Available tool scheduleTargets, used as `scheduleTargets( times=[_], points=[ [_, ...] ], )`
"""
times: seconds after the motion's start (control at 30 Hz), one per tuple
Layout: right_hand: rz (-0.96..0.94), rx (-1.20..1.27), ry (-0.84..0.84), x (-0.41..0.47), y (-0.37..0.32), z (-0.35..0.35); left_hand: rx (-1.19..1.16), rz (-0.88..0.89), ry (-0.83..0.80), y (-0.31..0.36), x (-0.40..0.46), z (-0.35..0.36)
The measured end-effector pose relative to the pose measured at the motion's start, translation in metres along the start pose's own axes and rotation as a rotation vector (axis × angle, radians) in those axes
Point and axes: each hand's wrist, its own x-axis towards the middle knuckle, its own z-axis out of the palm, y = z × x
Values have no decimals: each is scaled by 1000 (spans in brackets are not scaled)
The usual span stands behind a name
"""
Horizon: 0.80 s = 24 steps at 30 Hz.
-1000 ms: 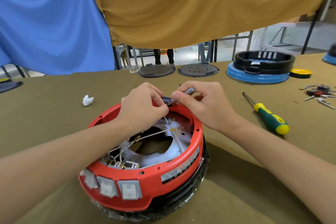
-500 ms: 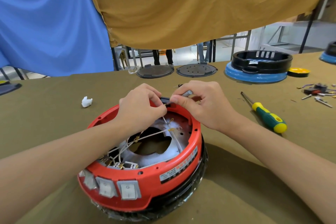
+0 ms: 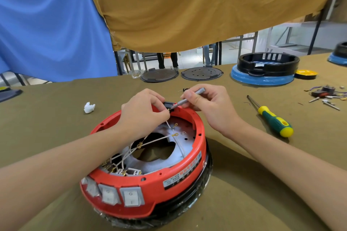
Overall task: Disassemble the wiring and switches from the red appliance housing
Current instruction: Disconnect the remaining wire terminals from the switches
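Observation:
The red appliance housing [image 3: 155, 180] lies upside down on the table in front of me, three white rocker switches [image 3: 131, 196] on its near face. White wires [image 3: 165, 138] with brass ring terminals cross its open inside. At the far rim my left hand [image 3: 142, 112] pinches a small black connector block [image 3: 168, 104]. My right hand [image 3: 208, 105] grips a slim grey screwdriver [image 3: 187, 98] whose tip meets that block.
A green and yellow screwdriver [image 3: 272, 119] lies right of the housing. Loose screws and small parts [image 3: 326, 94] sit at the far right. A blue and black housing [image 3: 262, 70], two dark round plates [image 3: 180, 75] and a white scrap [image 3: 89, 107] also lie on the table.
My right hand has tilted the grey screwdriver up and back, so more of its handle shows above my fingers. The black block stands clearer above the rim. My left hand stays put.

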Motion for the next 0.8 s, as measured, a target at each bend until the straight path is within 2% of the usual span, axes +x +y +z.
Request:
scheduleTargets(
  times=[0.13, 0.23, 0.5, 0.8],
  points=[
    [-286, -422, -111, -1, -4, -5, -9, 1, -5, -1, 1, 0],
    [-365, -524, -183, 1, -8, -8, -10, 0, -7, 0, 1, 1],
    [-363, -493, -122, -3, -9, -6, -29, -2, -4, -1, 0, 0],
    [-402, -557, -185, 0, -12, -7, -10, 12, -15, -2, 1, -1]
  ],
)
